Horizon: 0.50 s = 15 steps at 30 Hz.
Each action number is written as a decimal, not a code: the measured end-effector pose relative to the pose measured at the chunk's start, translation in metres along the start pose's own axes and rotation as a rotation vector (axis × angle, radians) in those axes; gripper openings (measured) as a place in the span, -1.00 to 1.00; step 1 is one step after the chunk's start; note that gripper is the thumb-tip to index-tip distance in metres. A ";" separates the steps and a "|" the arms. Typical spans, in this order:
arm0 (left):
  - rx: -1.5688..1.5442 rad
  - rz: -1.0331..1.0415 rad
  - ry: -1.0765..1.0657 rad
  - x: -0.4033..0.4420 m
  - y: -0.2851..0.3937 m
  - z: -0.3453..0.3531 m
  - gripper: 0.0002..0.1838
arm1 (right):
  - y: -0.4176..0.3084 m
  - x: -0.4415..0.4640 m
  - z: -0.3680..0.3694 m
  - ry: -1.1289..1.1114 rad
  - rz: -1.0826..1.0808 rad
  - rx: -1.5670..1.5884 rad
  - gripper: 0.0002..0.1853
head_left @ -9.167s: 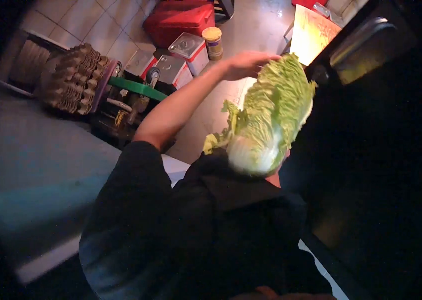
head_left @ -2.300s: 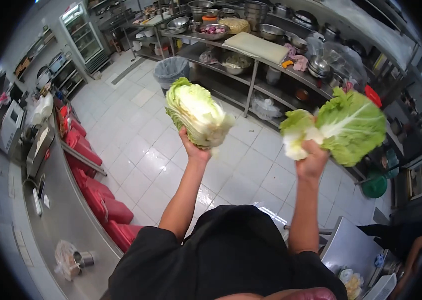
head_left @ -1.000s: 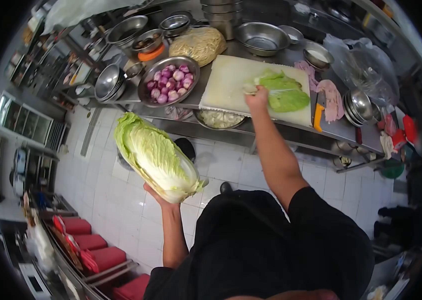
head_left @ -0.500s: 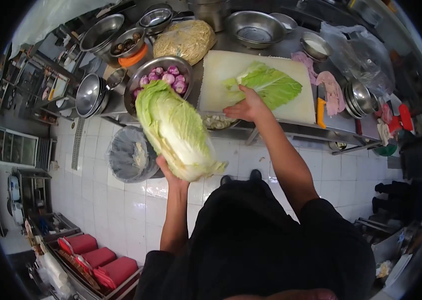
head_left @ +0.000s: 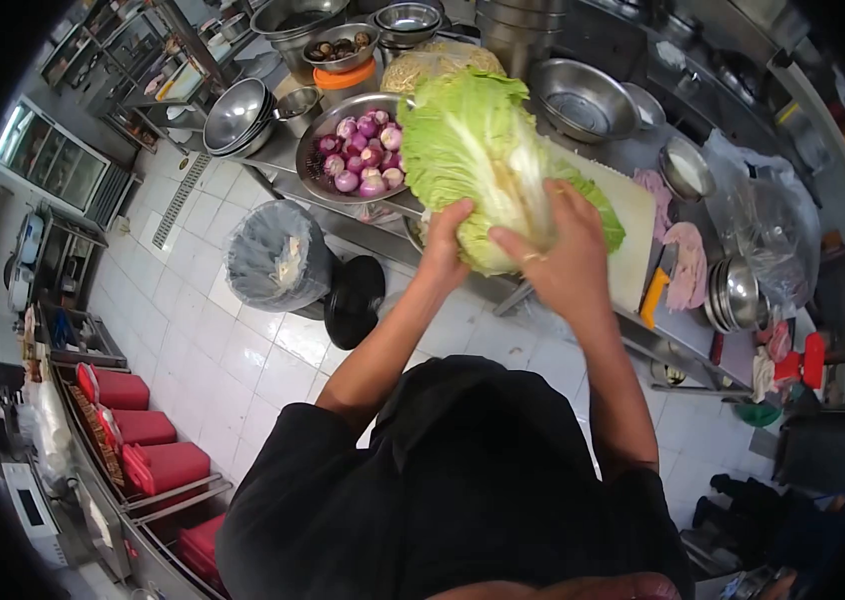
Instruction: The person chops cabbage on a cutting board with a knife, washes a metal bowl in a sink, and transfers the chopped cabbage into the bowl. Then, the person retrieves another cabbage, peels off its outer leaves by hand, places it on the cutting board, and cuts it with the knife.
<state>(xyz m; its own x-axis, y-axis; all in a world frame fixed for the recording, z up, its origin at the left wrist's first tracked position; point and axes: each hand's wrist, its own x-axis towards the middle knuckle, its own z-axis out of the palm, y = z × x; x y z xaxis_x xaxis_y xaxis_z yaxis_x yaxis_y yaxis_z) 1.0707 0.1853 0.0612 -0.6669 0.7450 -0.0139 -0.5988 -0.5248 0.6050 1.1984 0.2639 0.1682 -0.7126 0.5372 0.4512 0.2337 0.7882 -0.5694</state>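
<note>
Both of my hands hold a large napa cabbage (head_left: 473,160) by its white base end, in front of the steel counter. My left hand (head_left: 446,245) closes round its left side. My right hand (head_left: 568,250) grips the right side, thumb across the base. Behind the cabbage, loose green leaves (head_left: 605,212) lie on a white cutting board (head_left: 633,210), partly hidden. A knife with an orange handle (head_left: 655,296) rests at the board's right edge.
A colander of peeled purple onions (head_left: 318,172) stands left of the board, with an empty steel bowl (head_left: 585,100) behind it. Below is a lined bin (head_left: 278,262) beside a black round lid (head_left: 355,300). Red containers (head_left: 163,466) stand lower left; a person's dark legs (head_left: 743,505) show lower right.
The leaves from my right hand now lie on the board. My right hand has left them and taken hold of the cabbage, which has moved right, up to the board, with my left hand.
</note>
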 end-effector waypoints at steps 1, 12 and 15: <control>0.039 0.027 -0.022 0.007 -0.009 0.008 -0.37 | 0.002 -0.004 0.008 0.031 -0.023 -0.058 -0.21; -0.204 0.053 -0.118 0.030 -0.044 0.035 -0.48 | 0.018 0.013 0.001 0.252 -0.153 -0.010 -0.51; -0.231 0.092 -0.016 0.011 -0.031 0.034 -0.48 | 0.020 0.008 0.014 0.327 -0.316 0.081 -0.54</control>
<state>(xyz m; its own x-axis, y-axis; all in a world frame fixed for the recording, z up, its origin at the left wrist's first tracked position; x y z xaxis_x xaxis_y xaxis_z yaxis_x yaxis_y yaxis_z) 1.0971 0.2237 0.0688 -0.7171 0.6954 0.0466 -0.6227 -0.6693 0.4052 1.1883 0.2799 0.1512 -0.4912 0.3516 0.7969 -0.0227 0.9094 -0.4152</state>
